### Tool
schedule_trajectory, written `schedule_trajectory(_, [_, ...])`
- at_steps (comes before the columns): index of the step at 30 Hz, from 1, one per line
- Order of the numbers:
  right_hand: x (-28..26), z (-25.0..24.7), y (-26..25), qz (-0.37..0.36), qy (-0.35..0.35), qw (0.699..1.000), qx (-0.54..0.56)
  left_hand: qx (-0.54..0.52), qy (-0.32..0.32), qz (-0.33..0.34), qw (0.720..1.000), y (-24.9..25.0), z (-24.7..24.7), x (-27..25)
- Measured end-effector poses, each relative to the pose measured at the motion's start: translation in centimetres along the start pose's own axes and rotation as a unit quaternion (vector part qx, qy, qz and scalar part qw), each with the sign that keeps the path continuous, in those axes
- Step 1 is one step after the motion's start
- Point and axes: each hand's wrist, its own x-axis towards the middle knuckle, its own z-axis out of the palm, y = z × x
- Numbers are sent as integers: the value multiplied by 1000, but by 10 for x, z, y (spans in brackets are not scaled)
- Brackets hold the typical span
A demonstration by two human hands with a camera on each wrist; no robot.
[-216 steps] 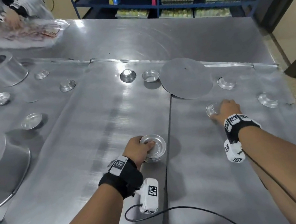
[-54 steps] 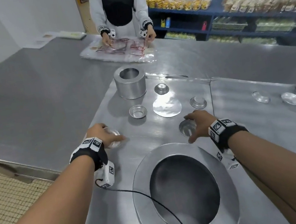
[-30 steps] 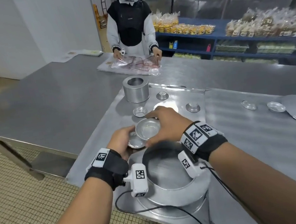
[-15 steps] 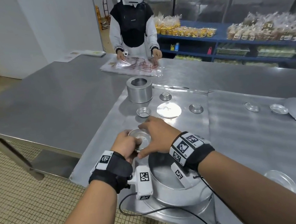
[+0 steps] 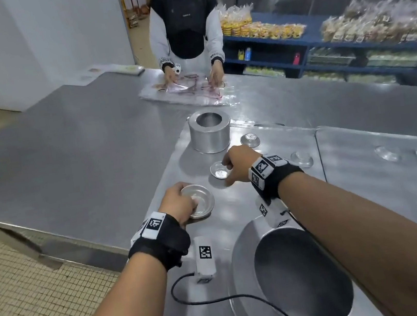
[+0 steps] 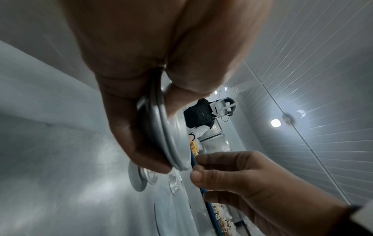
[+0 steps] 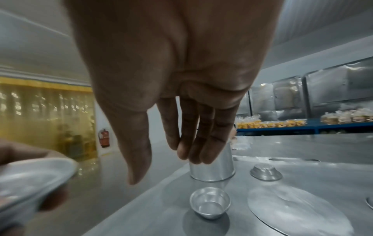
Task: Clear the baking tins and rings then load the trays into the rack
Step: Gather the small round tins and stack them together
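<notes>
A bakery worker gathers small baking tins from metal trays [image 5: 368, 188] on a steel surface [image 5: 66, 157]. The left hand [image 5: 179, 205] has its grip clamped on a stack of shallow tins [image 5: 199, 200], near the tray's left edge. The right hand [image 5: 238, 164], grip released and fingers [image 7: 187, 143] extended, reaches down over a small cup tin [image 7: 210, 202] standing upright in front of a tall ring mould [image 5: 210, 130]. The sensible move is probably to pinch that cup by its rim, lift it straight and nest it squarely into the stack, held level.
</notes>
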Motion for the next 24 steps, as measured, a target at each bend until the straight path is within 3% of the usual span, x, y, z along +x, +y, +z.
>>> schedule_trajectory(6, [74,29,9,87,-9,996,-10,28,-12,-18,999,-1,-21,51])
schedule_trajectory(12, [124,57,10,121,-31,992,-25,29,-26,-48,998,-6,-33,92])
schedule_trajectory(20, [146,69,12,173,-51,983,-32,49,-39,-57,996,-23,-42,122])
schedule_trajectory(24, [136,61,3,154,-43,987,-25,37,-43,-72,996,-23,-42,122])
